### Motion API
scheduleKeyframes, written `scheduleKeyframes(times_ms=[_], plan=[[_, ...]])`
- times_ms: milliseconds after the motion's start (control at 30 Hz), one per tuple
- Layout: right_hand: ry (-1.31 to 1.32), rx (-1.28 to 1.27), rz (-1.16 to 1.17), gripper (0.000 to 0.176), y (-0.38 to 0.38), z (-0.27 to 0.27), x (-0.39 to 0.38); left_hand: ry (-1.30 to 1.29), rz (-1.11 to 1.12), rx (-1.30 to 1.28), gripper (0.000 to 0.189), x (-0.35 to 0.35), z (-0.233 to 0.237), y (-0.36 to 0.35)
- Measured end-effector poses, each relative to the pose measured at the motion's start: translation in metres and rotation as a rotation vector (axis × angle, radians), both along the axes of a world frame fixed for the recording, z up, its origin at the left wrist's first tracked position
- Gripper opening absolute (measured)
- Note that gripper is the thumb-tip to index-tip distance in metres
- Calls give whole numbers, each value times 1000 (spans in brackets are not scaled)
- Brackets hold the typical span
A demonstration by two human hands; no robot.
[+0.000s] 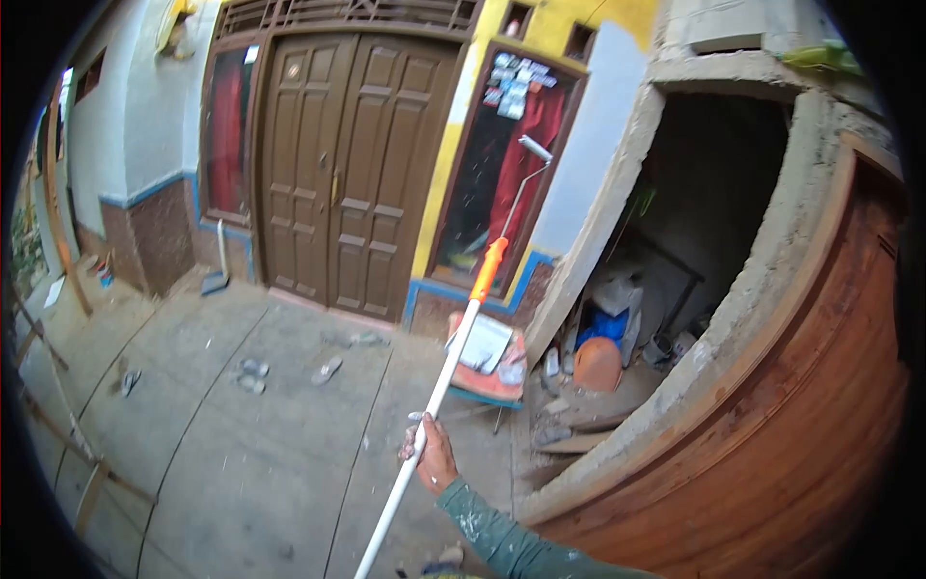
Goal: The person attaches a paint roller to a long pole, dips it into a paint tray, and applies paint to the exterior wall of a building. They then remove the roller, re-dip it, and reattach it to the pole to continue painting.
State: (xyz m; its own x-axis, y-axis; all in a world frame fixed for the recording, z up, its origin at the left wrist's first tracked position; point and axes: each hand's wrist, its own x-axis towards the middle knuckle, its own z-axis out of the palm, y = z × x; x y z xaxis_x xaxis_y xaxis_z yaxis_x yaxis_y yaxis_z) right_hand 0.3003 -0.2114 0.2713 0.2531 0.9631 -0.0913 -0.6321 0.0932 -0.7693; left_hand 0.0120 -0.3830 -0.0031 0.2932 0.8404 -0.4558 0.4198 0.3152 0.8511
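Observation:
My right hand (pixel 434 455) is wrapped round a long white pole (pixel 446 381), its green sleeve spotted with paint. The pole slants up and away to the orange grip (pixel 490 270) of a paint roller. At the far end, the white roller head (pixel 535 149) overlaps the window with red curtains in this view. Beyond my hand, a white paint tray (pixel 485 344) rests on a low stand with a reddish top (pixel 509 384). My left hand is out of view.
A brown double door (pixel 357 174) stands ahead. On the right are a dark doorway with a rough frame (pixel 805 207), an orange rounded object (pixel 598 365) and a large wooden panel (pixel 743 454). Several sandals (pixel 328 371) lie on the concrete floor; wooden poles (pixel 95 494) stand at left.

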Motion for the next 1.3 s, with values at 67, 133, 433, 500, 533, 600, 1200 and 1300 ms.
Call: scheduleKeyframes(times_ms=[67,133,433,500,533,600,1200,1300], plan=[[25,-92,8,26,-15,-35,-21,104,16,85,39,-34,-12,-27],[9,-179,23,23,-30,-68,-37,397,-83,337,28,-62,-8,-46],[40,-541,107,22,-87,-174,-62,403,16,-93,28,-115,-8,-126],[38,-585,105,22,-90,-189,-60,340,71,-68,28,-119,-21,-140],[38,-624,95,22,-91,-195,-58,411,35,-143,28,-110,15,-130],[46,-633,107,23,-92,-202,-52,482,3,-226,27,-102,38,-121],[133,-484,-61,30,31,-257,82,771,-338,-87,40,-30,-31,-8],[119,-484,-75,28,55,-269,108,776,-151,30,40,14,-23,101]])
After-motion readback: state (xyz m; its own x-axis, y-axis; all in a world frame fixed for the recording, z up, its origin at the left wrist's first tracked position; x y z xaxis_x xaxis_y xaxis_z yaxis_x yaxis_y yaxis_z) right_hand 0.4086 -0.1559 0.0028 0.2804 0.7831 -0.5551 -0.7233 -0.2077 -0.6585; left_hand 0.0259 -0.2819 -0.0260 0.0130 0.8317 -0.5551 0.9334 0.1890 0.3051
